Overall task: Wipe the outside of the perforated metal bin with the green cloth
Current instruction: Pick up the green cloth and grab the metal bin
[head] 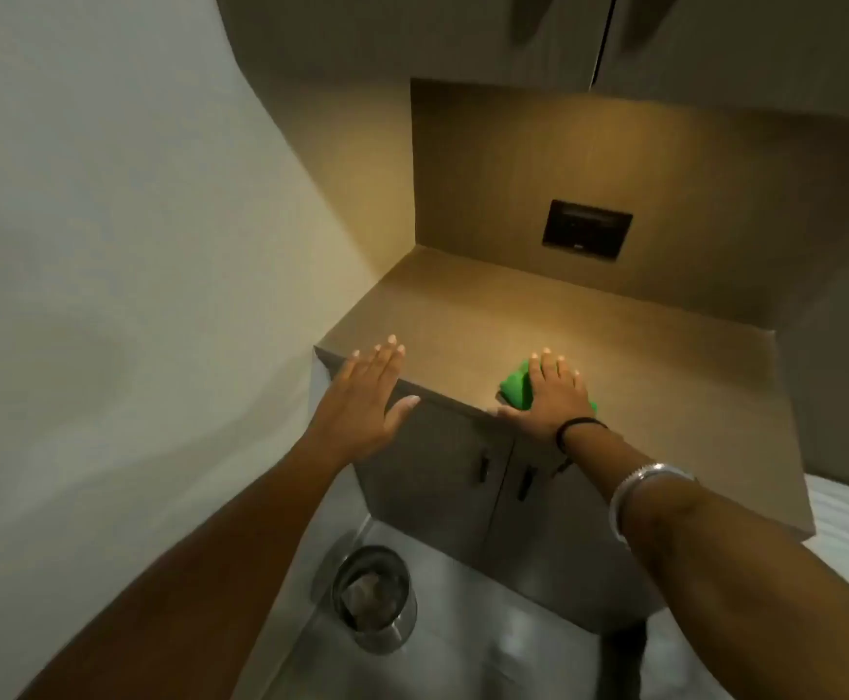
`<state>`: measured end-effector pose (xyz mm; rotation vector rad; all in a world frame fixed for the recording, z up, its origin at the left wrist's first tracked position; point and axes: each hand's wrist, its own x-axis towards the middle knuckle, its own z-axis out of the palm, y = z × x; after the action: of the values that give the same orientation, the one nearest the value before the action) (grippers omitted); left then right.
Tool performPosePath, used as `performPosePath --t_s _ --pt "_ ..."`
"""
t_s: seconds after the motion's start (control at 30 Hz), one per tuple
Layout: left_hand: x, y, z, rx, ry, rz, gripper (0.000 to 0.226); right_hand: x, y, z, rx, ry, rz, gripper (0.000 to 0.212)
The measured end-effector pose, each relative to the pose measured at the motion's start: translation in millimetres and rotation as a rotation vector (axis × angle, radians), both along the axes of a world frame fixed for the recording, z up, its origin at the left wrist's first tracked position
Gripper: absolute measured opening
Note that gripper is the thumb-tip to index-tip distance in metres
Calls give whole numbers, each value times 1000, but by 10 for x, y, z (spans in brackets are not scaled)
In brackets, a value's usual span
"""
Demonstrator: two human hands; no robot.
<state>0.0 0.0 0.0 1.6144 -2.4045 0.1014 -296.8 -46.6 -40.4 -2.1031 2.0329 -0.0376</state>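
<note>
Head view, looking down: the right hand (554, 396) lies flat on the green cloth (516, 391), with its fingers spread out straight, pressing down and not pinching. The cloth is a soft, crumpled lump. It sits on the brown counter (463, 305), close to the front edge. The left hand (367, 396) is open too, fingers straight and close together, holding nothing. It is by the counter's left corner, and I cannot tell if it touches the top.

The metal bin (374, 598) stands on the floor (488, 649) far below, near the left arm and in front of the cupboard doors (463, 477). It is round and shiny. Something pale and crinkly is inside, maybe a liner. The picture is too blurry to show the little holes in its side.

What could go wrong? The cloth is not gripped yet, so it could slide off the smooth counter edge and drop if the hand drags it. The bin looks light, so I think a hard rub with one hand could push it along the glossy floor or tip it over. Cloth threads might also snag on the holes.

The counter looks flat, hard and smooth. A silver bangle (645, 487) and a dark band (579, 429) are on the right arm.
</note>
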Motion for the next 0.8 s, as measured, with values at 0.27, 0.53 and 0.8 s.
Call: performPosePath --t_s 0.27,0.53,0.8 --pt "-38 301 -658 208 185 20 69 248 217 -397 -141 -69 106 74" --pt "210 505 -1318 675 387 249 61 685 749 -295 375 -1721 -348 32" --pt "208 796 -3227 1131 279 295 53 555 1599 -2373 543 -2214 -895 33"
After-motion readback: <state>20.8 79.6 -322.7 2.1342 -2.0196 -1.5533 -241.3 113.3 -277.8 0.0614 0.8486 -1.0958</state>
